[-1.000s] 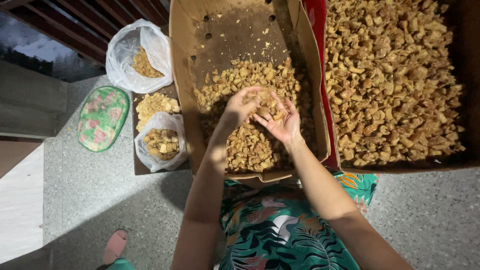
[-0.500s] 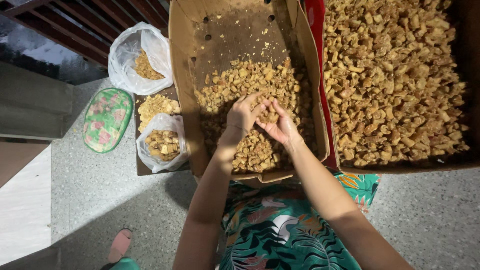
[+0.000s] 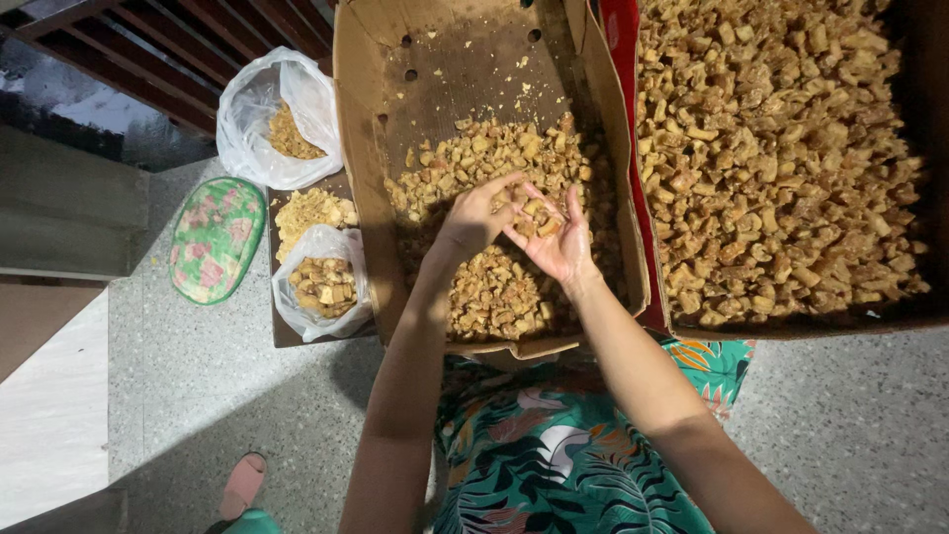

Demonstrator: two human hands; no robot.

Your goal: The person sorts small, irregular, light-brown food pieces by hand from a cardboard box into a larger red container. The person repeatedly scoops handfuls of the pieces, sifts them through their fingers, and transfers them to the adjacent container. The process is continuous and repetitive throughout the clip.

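Both hands work in the cardboard box [image 3: 368,168], over its heap of small golden-brown fried chunks [image 3: 494,287]. The right hand [image 3: 559,242] lies palm up, cupped and loosely open, with a few chunks resting on its fingers. The left hand [image 3: 474,218] is curled over it, fingertips pinching at those pieces; whether it grips one firmly cannot be told.

Sorting like this goes best, I judge, with the cupped palm kept level and low over the heap so strays fall back in, and with a light pinch, since the pieces look brittle and crumbly.

The chunks are irregular, blocky and glazed, with a rough crust. The box is soft brown board, stained, with punched round holes in its far floor, which is bare but for crumbs. To the right a second box [image 3: 919,316] with a red edge is packed with the same chunks. To the left, on the speckled floor [image 3: 198,396], stand a far clear plastic bag [image 3: 267,109] and a near plastic bag [image 3: 321,287], both holding pieces, beside a green flowered lid [image 3: 215,237].
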